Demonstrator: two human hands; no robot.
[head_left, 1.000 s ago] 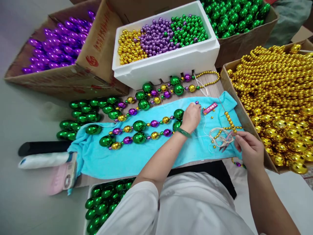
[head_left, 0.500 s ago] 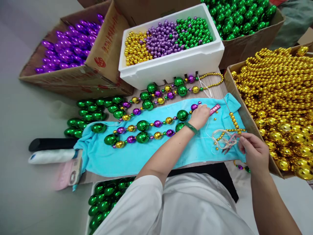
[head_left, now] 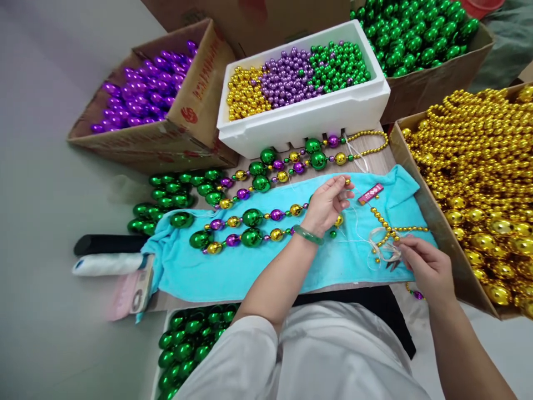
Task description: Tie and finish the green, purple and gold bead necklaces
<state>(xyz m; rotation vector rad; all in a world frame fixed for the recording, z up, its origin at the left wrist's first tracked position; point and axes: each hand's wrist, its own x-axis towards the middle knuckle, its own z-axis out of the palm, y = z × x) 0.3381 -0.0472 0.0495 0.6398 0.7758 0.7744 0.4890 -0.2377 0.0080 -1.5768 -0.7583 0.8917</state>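
- On the blue towel (head_left: 266, 272) in front of me, my left hand (head_left: 327, 203) is raised a little, palm turned up, its fingertips pinched on a thin white thread (head_left: 355, 214) next to a small gold bead at the towel's far edge.
- That hand wears a green bangle (head_left: 307, 235) at the wrist, and it covers the right end of the bead strand (head_left: 245, 221), a doubled run of big green, gold and purple beads lying across the towel.
- My right hand (head_left: 425, 266) rests low at the towel's right end, thumb and fingers closed on a tangle of white cord (head_left: 385, 250); something dark sits under the fingertips, but I cannot tell what it is.
- A short line of small gold beads (head_left: 381, 219) runs between my two hands and crosses the cord.
- A small pink tag (head_left: 370, 194) lies on the towel just beyond my left hand.
- Past the towel, a second, finished-looking strand (head_left: 291, 164) stretches along the wooden board, just in front of the white foam box (head_left: 308, 116) holding small gold, purple and green beads.
- To my right, a cardboard box of gold beads (head_left: 478, 178) stands against the towel's end.
- Further off sit a box of purple beads (head_left: 145, 94) to the left and a box of green beads (head_left: 412, 33) behind.
- Loose green beads (head_left: 170, 194) lie left of the towel, and a tray of green ones (head_left: 187, 339) sits by my lap.
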